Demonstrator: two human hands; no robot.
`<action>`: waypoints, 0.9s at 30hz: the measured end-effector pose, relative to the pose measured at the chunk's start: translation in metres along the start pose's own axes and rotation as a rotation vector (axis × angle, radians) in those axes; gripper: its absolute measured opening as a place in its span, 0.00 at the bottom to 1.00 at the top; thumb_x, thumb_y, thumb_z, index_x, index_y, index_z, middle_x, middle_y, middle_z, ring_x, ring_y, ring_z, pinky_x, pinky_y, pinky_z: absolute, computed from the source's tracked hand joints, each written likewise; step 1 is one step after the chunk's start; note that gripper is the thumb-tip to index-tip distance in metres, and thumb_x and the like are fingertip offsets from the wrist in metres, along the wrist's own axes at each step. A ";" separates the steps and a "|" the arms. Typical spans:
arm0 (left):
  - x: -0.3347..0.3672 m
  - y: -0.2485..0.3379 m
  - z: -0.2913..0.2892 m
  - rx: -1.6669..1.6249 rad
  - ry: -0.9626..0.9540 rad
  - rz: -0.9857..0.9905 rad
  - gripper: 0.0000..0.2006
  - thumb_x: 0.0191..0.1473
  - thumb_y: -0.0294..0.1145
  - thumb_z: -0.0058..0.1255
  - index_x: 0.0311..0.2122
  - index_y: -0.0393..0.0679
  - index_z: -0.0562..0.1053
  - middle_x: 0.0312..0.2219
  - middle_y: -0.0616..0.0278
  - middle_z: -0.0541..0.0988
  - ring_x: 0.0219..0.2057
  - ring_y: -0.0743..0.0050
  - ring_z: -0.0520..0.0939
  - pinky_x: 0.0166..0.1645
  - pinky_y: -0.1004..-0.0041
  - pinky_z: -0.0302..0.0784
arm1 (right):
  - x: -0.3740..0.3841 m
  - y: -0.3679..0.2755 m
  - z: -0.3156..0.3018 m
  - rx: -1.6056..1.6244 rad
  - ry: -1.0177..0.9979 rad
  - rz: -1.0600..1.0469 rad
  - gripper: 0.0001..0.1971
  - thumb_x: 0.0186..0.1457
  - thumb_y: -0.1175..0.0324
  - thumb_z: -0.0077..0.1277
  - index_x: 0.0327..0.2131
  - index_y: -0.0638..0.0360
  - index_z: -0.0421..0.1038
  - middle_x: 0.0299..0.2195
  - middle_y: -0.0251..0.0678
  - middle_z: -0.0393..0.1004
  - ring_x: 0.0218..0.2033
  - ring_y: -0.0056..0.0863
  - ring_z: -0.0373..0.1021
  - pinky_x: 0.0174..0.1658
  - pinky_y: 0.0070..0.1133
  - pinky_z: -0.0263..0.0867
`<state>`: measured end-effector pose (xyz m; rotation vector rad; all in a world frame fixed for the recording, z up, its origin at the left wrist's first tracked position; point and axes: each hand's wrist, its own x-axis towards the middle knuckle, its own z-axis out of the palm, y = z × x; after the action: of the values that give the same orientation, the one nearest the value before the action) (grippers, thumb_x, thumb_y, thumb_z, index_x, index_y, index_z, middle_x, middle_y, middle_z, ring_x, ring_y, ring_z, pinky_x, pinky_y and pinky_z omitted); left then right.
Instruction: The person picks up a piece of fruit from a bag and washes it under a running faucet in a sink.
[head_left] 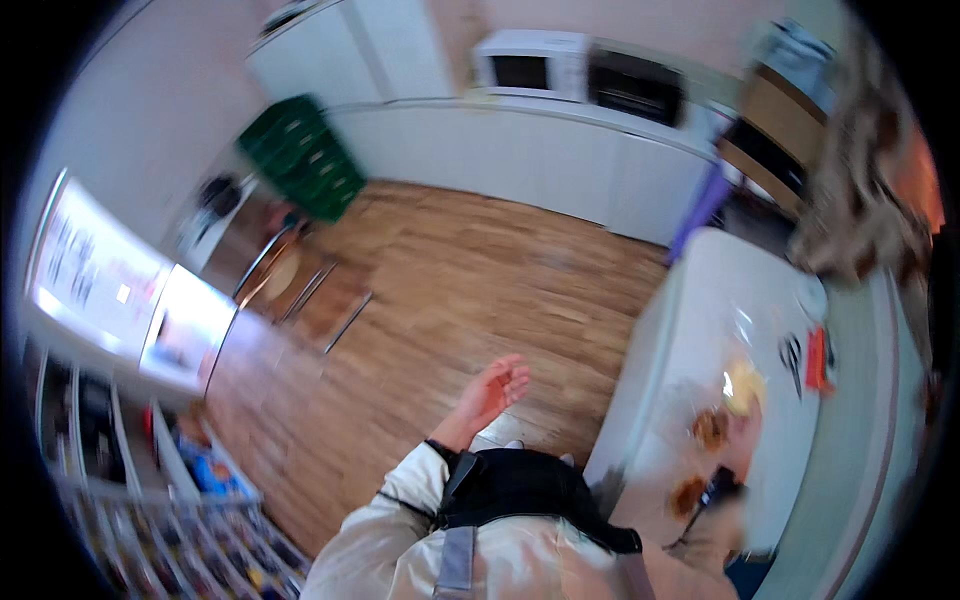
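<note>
My left hand [490, 393] is held in front of my body over the floor, palm turned up. Its fingers are loosely bent and nothing lies in them. At the right, my right hand [742, 436] reaches over a white, glossy worktop [725, 275]. It is smeared by motion and meets a pale yellow thing [743, 387] that looks wrapped in clear plastic; whether the fingers grip it is unclear. Beside this hand are two orange-brown, roundish things [710, 429], one nearer to me. Beyond lie dark-handled scissors [791, 362] and a red-orange object [818, 360].
A white microwave [530, 66] and a black oven [636, 88] stand on the far counter. Green stacked crates [303, 158] and a chair [285, 280] are at the left. Shelving [120, 430] fills the lower left. Cardboard boxes [782, 110] and hanging cloth [860, 190] are at the right.
</note>
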<state>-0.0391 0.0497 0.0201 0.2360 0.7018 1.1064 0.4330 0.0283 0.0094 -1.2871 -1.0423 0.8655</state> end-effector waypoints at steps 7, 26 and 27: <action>-0.060 0.000 -0.101 -0.124 0.405 0.013 0.12 0.54 0.34 0.41 0.43 0.46 0.67 0.37 0.64 0.74 0.37 0.72 0.75 0.42 0.72 0.71 | 0.073 0.179 -0.120 -0.129 0.247 0.149 0.24 0.47 0.76 0.49 0.48 0.74 0.55 0.41 0.50 0.66 0.44 0.38 0.64 0.47 0.25 0.62; -0.310 -0.017 -0.476 1.008 1.156 -0.331 0.11 0.49 0.32 0.39 0.31 0.38 0.72 0.25 0.56 0.77 0.22 0.71 0.76 0.27 0.71 0.73 | 0.060 0.113 0.258 0.210 0.362 0.153 0.17 0.53 0.67 0.40 0.45 0.63 0.63 0.41 0.39 0.68 0.42 0.29 0.65 0.44 0.24 0.60; -0.320 -0.027 -0.492 0.764 1.232 -0.224 0.11 0.49 0.31 0.39 0.31 0.37 0.72 0.25 0.55 0.77 0.22 0.70 0.76 0.27 0.71 0.73 | 0.060 0.125 0.283 0.171 0.231 0.153 0.16 0.52 0.68 0.40 0.45 0.61 0.63 0.41 0.39 0.68 0.41 0.27 0.65 0.42 0.22 0.60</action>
<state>-0.4098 -0.3237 -0.2417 0.0844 2.1961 0.6252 0.1909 0.1901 -0.1117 -1.2979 -0.6806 0.8773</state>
